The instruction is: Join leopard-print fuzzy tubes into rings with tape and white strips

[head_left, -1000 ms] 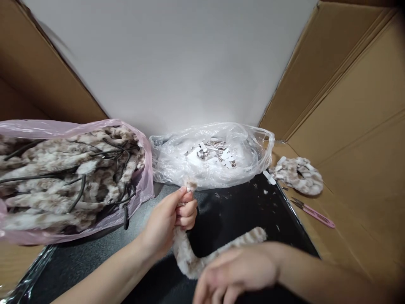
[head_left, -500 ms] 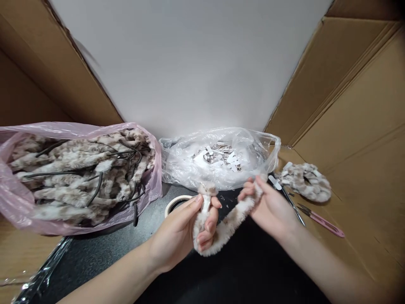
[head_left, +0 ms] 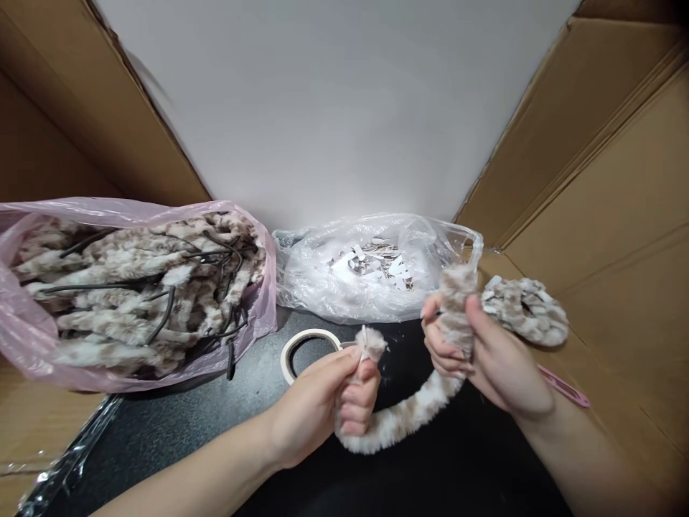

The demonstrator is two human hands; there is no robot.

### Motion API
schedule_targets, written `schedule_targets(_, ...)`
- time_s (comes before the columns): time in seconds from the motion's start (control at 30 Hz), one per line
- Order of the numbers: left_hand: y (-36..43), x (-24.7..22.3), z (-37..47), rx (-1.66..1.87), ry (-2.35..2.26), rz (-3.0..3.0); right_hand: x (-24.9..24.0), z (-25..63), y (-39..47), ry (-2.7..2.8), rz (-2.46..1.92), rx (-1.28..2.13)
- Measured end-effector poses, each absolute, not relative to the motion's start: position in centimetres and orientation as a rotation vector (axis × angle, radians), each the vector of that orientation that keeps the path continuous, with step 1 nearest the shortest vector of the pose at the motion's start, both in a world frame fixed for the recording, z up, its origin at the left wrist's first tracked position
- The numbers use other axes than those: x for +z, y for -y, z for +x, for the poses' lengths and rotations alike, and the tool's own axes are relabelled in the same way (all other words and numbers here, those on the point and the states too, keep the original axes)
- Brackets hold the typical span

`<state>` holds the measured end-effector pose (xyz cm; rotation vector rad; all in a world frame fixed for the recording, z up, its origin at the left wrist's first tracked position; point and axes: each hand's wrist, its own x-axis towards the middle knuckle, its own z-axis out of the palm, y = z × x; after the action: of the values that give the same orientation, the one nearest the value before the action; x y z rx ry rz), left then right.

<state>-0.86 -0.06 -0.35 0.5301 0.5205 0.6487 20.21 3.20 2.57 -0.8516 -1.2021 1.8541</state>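
Left hand [head_left: 326, 406] clamped on one end of a long beige-and-white fluffy plush strip [head_left: 401, 424], furry tip poking out above thumb. Right hand [head_left: 498, 359] closed around the other end, tip upright between thumb and fingers. Strip sags in a U between the hands, in front of the speckled black work surface [head_left: 177, 445]. Cream-coloured tape roll [head_left: 287, 359] lies flat just beside left hand, partly covered by it. Back left: translucent pink plastic bag [head_left: 270, 287], full of similar furry strips [head_left: 123, 266] and dark cords [head_left: 163, 316]. Back centre: clear plastic bag [head_left: 317, 305] with white scraps [head_left: 371, 266]. Right: patterned plush ring [head_left: 541, 312], pink tool handle [head_left: 565, 386] below it, partly behind right hand.
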Motion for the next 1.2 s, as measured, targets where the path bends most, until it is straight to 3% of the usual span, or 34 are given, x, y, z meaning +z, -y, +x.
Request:
schedule_targets(0.43,0.2,-0.1,-1.0,0.57,-0.584,0.658,2.5,20.4,-2.9,1.937,-1.064,1.343)
schedule_targets(0.7,-0.1,-0.5,-0.8,0.732,-0.767,0.813,1.9,21.1,-4.0,1.891,-1.12,1.352)
schedule_targets(1.2,0.2,-1.1,-1.3,0.832,-0.823,1.146,2.4,20.4,-3.9,2.311,-1.108,1.153)
